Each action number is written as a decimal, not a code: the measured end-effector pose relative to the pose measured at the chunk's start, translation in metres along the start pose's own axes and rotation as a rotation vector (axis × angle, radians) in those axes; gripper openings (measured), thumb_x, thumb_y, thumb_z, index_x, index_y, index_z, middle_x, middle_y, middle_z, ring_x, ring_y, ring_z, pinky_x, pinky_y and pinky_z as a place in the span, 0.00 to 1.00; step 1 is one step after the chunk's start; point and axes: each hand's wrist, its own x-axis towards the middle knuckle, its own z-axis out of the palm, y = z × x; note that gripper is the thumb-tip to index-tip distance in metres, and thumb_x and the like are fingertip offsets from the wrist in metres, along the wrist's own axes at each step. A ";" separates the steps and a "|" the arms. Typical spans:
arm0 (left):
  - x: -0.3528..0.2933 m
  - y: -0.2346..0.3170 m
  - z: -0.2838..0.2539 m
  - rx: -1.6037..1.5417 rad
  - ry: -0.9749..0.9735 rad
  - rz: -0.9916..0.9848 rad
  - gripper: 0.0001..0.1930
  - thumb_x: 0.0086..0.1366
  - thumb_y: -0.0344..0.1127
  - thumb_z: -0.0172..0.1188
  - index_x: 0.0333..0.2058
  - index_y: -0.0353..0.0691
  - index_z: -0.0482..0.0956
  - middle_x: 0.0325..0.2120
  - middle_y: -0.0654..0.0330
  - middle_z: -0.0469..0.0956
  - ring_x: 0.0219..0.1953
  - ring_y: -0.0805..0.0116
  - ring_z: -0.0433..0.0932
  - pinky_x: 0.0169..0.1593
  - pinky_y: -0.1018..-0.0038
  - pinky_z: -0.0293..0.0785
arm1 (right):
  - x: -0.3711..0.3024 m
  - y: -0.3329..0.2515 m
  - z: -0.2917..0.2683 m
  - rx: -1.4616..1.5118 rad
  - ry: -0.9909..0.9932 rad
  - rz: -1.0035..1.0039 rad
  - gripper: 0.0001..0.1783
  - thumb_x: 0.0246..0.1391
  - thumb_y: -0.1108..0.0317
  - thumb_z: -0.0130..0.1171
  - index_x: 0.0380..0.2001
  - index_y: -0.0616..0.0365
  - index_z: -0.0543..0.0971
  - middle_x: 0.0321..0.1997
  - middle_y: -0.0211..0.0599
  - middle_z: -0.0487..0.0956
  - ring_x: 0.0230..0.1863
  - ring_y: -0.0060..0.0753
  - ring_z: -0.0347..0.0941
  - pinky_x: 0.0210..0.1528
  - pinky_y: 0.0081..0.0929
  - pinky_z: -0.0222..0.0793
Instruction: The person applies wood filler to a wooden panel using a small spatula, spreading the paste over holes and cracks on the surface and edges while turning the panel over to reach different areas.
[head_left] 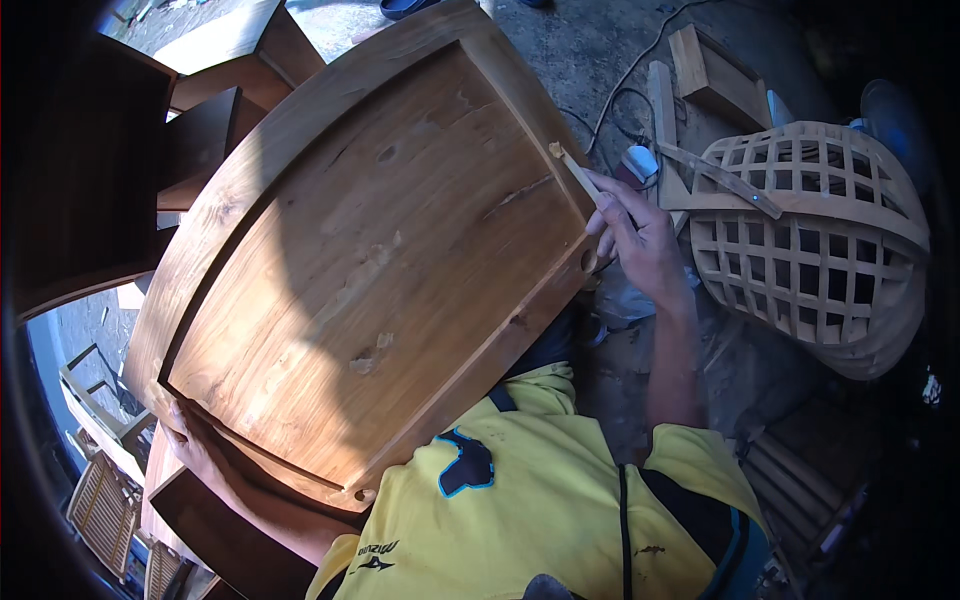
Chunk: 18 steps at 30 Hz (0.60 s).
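The panel [370,265] is lying with its near edge by the yellow shirt [540,480]. Along its right edge, the right hand [640,235] is pinching a stick [580,178] tightly, seemingly leaving the daubed tip free. The left hand [195,445] is meeting its left corner, perhaps steadying it; I cannot tell how closed.

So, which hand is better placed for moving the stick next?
Probably the right hand: it holds the stick over the wooden panel; the left hand is by its lower left corner.
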 end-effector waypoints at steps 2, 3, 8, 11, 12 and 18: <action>0.004 0.001 0.002 0.007 -0.008 0.016 0.23 0.80 0.44 0.52 0.63 0.32 0.71 0.47 0.61 0.79 0.48 0.74 0.75 0.51 0.76 0.72 | -0.019 0.007 0.004 0.021 0.012 0.047 0.20 0.75 0.65 0.49 0.65 0.52 0.77 0.27 0.31 0.77 0.24 0.14 0.71 0.29 0.19 0.72; 0.004 0.002 0.002 0.009 -0.005 0.023 0.23 0.80 0.44 0.52 0.63 0.32 0.71 0.47 0.61 0.79 0.48 0.74 0.75 0.51 0.76 0.72 | -0.027 0.015 0.007 0.025 0.026 0.077 0.20 0.75 0.65 0.49 0.65 0.52 0.77 0.27 0.30 0.77 0.23 0.14 0.71 0.29 0.19 0.72; 0.007 0.006 0.010 0.020 -0.026 0.047 0.23 0.80 0.44 0.52 0.63 0.33 0.71 0.48 0.60 0.79 0.48 0.73 0.75 0.51 0.76 0.72 | -0.039 0.051 0.025 -0.398 0.187 -0.295 0.21 0.70 0.68 0.57 0.64 0.50 0.78 0.29 0.39 0.76 0.27 0.33 0.74 0.32 0.33 0.73; 0.009 0.008 0.010 0.031 -0.032 0.053 0.23 0.80 0.44 0.52 0.63 0.33 0.71 0.48 0.60 0.79 0.48 0.73 0.75 0.51 0.76 0.72 | -0.033 0.050 0.043 -0.390 0.233 -0.242 0.21 0.66 0.70 0.59 0.62 0.50 0.79 0.31 0.44 0.74 0.31 0.43 0.76 0.35 0.40 0.73; 0.010 0.008 0.009 0.039 -0.036 0.057 0.23 0.80 0.44 0.52 0.63 0.33 0.71 0.48 0.60 0.79 0.48 0.73 0.75 0.51 0.76 0.72 | -0.030 0.049 0.043 -0.412 0.256 -0.245 0.20 0.66 0.70 0.59 0.61 0.51 0.80 0.31 0.44 0.74 0.31 0.44 0.76 0.35 0.40 0.73; 0.013 0.012 0.007 0.057 -0.039 0.061 0.23 0.80 0.45 0.52 0.63 0.33 0.71 0.48 0.60 0.79 0.48 0.73 0.76 0.52 0.75 0.72 | -0.023 0.038 0.026 -0.519 0.124 -0.127 0.21 0.66 0.70 0.59 0.61 0.50 0.80 0.31 0.45 0.74 0.32 0.46 0.75 0.37 0.42 0.72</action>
